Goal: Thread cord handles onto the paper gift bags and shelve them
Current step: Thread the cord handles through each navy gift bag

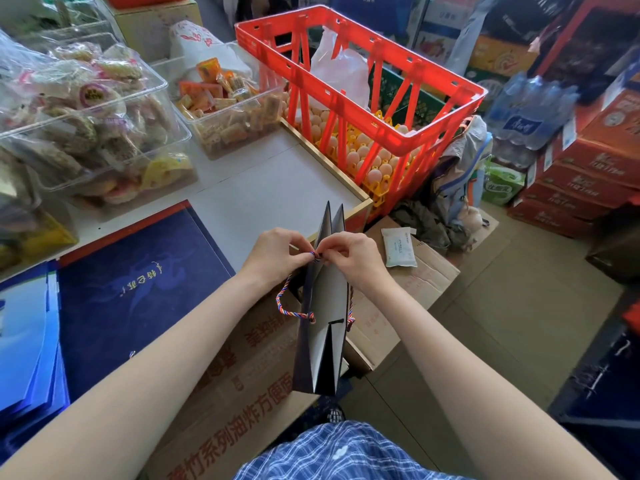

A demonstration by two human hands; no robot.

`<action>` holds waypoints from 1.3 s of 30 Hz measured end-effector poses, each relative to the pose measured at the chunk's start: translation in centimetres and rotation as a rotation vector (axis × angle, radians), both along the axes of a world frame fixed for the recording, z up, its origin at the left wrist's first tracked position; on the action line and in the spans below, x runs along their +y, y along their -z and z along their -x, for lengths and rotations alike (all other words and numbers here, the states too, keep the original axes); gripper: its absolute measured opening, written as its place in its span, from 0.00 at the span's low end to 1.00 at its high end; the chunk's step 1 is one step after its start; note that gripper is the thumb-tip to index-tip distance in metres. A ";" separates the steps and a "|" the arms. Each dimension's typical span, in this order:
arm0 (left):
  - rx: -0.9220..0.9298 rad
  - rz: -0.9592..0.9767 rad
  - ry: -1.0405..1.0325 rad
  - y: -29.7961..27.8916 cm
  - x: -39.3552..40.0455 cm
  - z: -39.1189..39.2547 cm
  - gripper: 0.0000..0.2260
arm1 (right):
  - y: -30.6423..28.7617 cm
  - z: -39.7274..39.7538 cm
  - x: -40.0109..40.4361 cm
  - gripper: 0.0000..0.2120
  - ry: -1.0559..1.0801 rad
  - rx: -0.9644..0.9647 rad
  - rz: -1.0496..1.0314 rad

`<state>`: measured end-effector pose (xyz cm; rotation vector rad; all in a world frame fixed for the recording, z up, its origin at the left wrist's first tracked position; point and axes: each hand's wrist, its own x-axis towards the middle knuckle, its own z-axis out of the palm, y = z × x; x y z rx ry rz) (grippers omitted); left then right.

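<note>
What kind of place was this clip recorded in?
Most likely a small grocery shop or its stockroom: a red crate sits over trays of eggs, clear tubs of packaged snacks stand on the counter, and sealed red cartons are stacked on the floor.

From my feed: white counter (263, 181) with a wood-edged rim, upper left to centre. On it, clear plastic bins (104, 109) of wrapped snacks. Beside it, red plastic crate (360, 81) stacked over yellow trays of eggs (377, 164). Brown cardboard cartons (242, 393) with red print stand below the counter. Tan tiled floor (502, 306), daylit. Right side: stacked red cartons (581, 174), shrink-wrapped water bottles (530, 109).
</note>
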<state>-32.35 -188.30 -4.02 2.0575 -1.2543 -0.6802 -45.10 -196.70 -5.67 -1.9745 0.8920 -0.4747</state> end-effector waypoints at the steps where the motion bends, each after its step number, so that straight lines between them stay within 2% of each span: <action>1: 0.012 -0.021 0.017 0.1 0.0 -0.2 0.02 | 0.0 -0.1 0.0 0.08 0.003 0.002 -0.014; 8: 0.134 -0.017 0.018 0.6 0.0 -0.6 0.01 | -0.1 -0.4 0.1 0.06 0.070 -0.084 -0.165; 15: 0.173 -0.017 0.032 0.9 0.1 -1.2 0.04 | 0.0 -0.4 0.7 0.06 0.031 -0.075 -0.157; 17: 0.252 -0.023 -0.005 0.9 0.1 -1.6 0.05 | -0.1 -0.3 0.6 0.08 -0.027 -0.054 -0.147; 20: 0.475 -0.035 -0.077 1.1 0.4 -1.9 0.04 | -0.2 -0.3 0.7 0.09 -0.082 -0.068 -0.191; 22: 0.536 -0.054 -0.081 1.2 0.6 -1.9 0.04 | -0.2 -0.5 0.8 0.09 -0.092 -0.087 -0.228; 28: 0.550 -0.041 -0.101 0.8 0.8 -1.7 0.05 | 0.0 -1.1 1.2 0.06 -0.021 -0.121 -0.159; 33: 0.623 -0.017 -0.148 0.9 0.9 -1.7 0.06 | -0.1 -1.3 1.8 0.11 0.043 -0.184 -0.242; 37: 0.469 0.056 -0.218 1.7 0.9 -1.9 0.08 | -0.2 -1.5 1.9 0.11 0.001 -0.184 -0.252; 39: 0.427 0.075 -0.240 2.1 1.0 -2.0 0.05 | -0.3 -1.6 1.9 0.10 -0.022 -0.172 -0.227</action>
